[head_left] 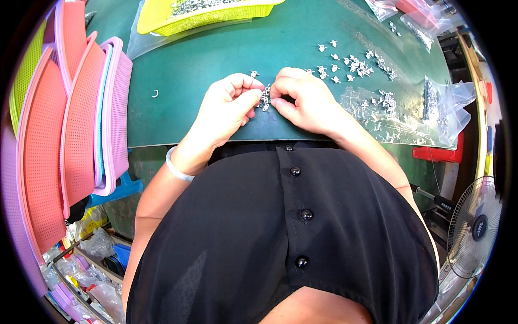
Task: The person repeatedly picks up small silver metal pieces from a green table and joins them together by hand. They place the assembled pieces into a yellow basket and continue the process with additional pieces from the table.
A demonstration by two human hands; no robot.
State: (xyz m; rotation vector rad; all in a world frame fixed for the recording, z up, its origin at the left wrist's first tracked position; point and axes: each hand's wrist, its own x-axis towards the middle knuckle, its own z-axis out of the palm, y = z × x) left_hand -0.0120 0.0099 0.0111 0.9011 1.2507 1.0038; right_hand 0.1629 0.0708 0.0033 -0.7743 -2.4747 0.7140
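Observation:
My left hand and my right hand meet near the front edge of a dark green table. Between their pinched fingertips sits a small cluster of silvery metal parts, which both hands grip. A silver bangle circles my left wrist. More small metal parts lie scattered on the table beyond my right hand. One loose part lies just past my left hand's knuckles.
Stacked pink, salmon and green plastic baskets stand on edge at the left. A yellow basket of metal parts sits at the back. Clear plastic bags with parts lie at the right. A small ring lies left. A fan stands at lower right.

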